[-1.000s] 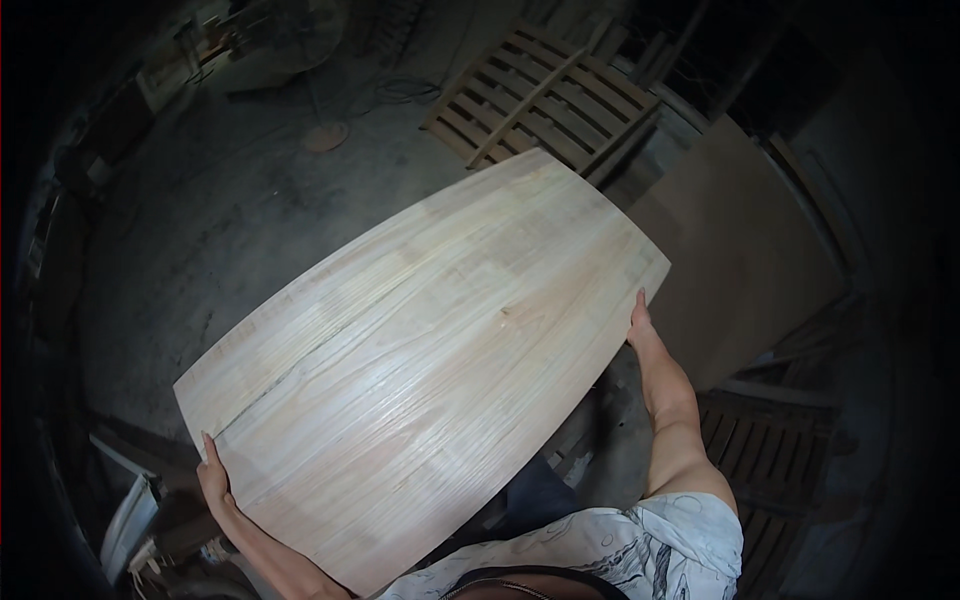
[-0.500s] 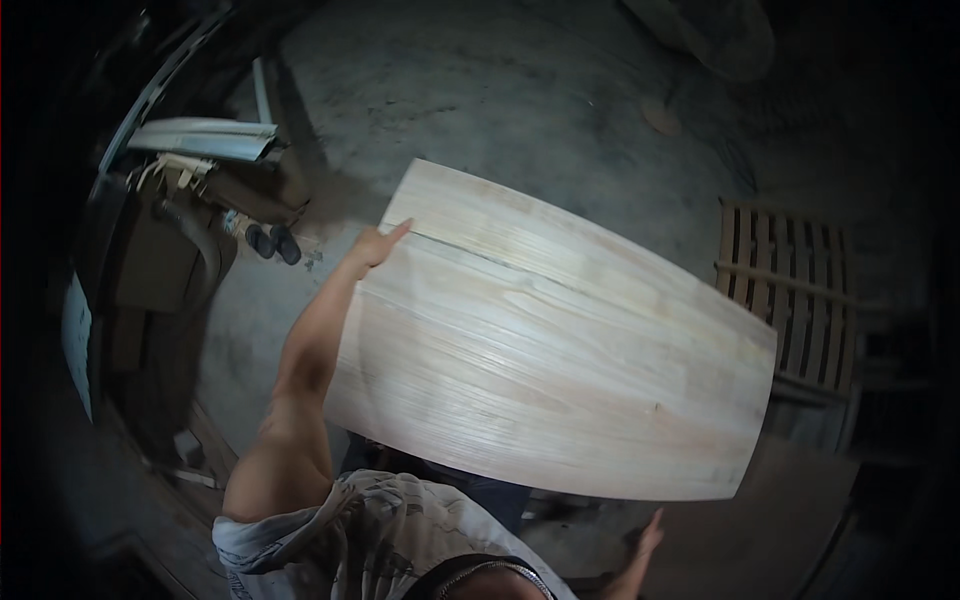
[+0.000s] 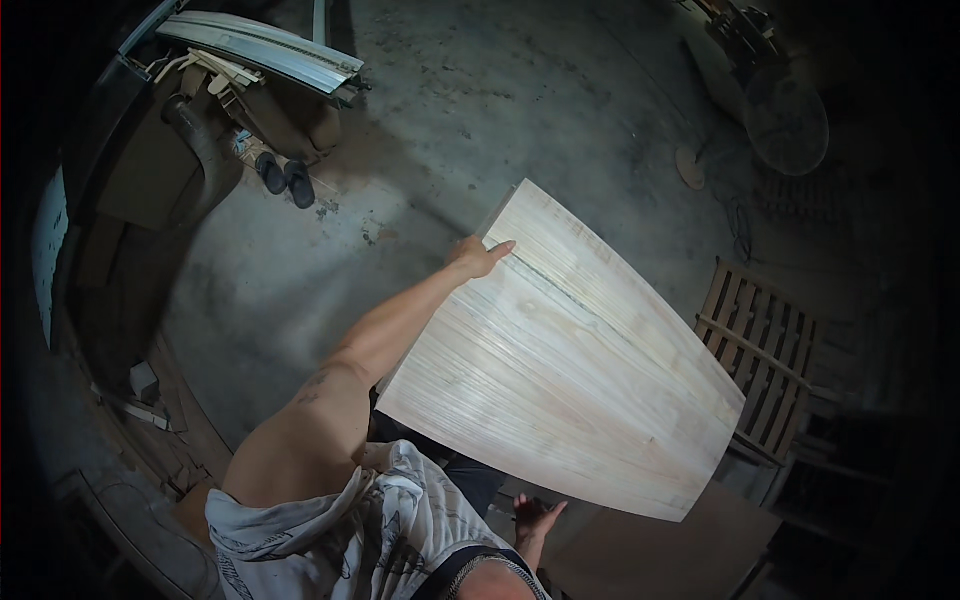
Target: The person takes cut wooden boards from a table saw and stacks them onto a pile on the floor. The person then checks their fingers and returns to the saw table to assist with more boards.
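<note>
A large pale wooden panel (image 3: pixel 570 350) with visible grain and a dark seam line lies slantwise in front of me. My left hand (image 3: pixel 480 258) is closed on its left edge near the far corner, thumb on the top face and fingers hidden below. Just off the panel's near edge is my right hand (image 3: pixel 537 515), apart from the wood in this view. Its thumb and fingers are spread, and I see nothing held in it.
A brown board surface (image 3: pixel 640 550) sits below the panel's near right end. Slatted wooden pallet (image 3: pixel 760 350) stands at the right. Dark slippers (image 3: pixel 285 180) lie on the concrete floor (image 3: pixel 440 110) at far left, beside cartons and metal strips (image 3: pixel 265 45). A cable (image 3: pixel 740 230) trails at far right.
The panel has turned clockwise in view, its left end shifting right with my left hand still on it. My right hand has moved left along the near edge. The view itself has shifted.
</note>
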`<state>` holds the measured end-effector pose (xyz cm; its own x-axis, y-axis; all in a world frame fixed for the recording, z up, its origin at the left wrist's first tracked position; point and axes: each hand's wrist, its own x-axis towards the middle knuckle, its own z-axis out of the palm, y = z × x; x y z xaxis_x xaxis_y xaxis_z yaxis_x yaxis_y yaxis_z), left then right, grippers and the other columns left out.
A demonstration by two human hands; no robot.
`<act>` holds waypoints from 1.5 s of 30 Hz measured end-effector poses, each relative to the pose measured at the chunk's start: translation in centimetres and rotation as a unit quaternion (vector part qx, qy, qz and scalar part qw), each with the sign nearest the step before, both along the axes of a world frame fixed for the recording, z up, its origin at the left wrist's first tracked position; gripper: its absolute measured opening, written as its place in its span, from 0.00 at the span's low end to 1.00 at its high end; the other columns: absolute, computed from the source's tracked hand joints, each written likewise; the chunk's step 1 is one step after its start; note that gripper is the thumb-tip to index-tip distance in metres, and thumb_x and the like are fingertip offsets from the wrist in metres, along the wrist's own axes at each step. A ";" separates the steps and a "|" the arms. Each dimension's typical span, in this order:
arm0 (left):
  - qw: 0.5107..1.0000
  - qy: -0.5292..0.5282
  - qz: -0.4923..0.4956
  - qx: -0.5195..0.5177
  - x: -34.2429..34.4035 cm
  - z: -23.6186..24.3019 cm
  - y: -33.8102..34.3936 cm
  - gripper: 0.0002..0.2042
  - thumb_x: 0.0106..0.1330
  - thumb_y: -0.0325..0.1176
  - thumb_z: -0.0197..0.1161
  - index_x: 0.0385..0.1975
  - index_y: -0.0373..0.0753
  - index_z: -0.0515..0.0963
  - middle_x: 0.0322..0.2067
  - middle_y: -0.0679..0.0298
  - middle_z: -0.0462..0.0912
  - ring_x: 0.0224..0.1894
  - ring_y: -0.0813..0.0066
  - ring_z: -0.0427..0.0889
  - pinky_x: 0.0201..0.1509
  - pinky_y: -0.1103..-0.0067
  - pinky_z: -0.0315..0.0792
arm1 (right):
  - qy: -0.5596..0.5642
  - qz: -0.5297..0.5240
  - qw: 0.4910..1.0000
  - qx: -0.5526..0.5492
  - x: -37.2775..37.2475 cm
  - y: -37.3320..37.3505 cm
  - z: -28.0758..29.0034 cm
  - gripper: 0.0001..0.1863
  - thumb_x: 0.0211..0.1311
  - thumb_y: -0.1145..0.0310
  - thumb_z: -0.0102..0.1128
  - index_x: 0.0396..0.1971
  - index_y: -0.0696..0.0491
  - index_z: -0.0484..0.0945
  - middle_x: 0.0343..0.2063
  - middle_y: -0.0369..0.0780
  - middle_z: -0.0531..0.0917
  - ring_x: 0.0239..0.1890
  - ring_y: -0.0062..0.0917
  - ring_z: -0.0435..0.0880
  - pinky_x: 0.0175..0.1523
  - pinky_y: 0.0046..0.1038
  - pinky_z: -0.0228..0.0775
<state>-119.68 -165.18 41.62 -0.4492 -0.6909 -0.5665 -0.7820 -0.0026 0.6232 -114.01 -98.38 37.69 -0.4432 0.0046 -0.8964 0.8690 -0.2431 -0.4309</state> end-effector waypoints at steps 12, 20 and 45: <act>0.999 -0.016 -0.005 0.037 -0.2 0.8 0.8 0.53 0.59 0.77 0.57 0.57 0.21 0.74 0.59 0.38 0.77 0.64 0.47 0.77 0.65 0.64 0.74 | 0.084 0.085 0.993 -0.022 -4.4 -9.5 4.5 0.46 0.65 0.21 0.35 0.74 0.35 0.60 0.70 0.34 0.68 0.70 0.39 0.66 0.65 0.54 0.64; 0.997 0.010 -0.049 0.065 0.4 2.7 -1.2 0.52 0.60 0.75 0.58 0.61 0.23 0.72 0.63 0.38 0.74 0.67 0.47 0.73 0.69 0.63 0.69 | 0.084 0.069 0.994 -0.029 -4.7 -9.7 4.2 0.42 0.68 0.25 0.37 0.74 0.36 0.60 0.73 0.35 0.66 0.73 0.40 0.63 0.71 0.55 0.60; 0.843 0.015 -0.457 -0.283 -19.0 5.1 -7.0 0.49 0.54 0.77 0.62 0.54 0.28 0.80 0.56 0.45 0.82 0.60 0.50 0.80 0.62 0.62 0.74 | 0.018 -0.034 0.999 -0.004 7.9 -25.5 3.8 0.40 0.66 0.36 0.61 0.71 0.44 0.67 0.62 0.33 0.78 0.66 0.28 0.72 0.66 0.49 0.62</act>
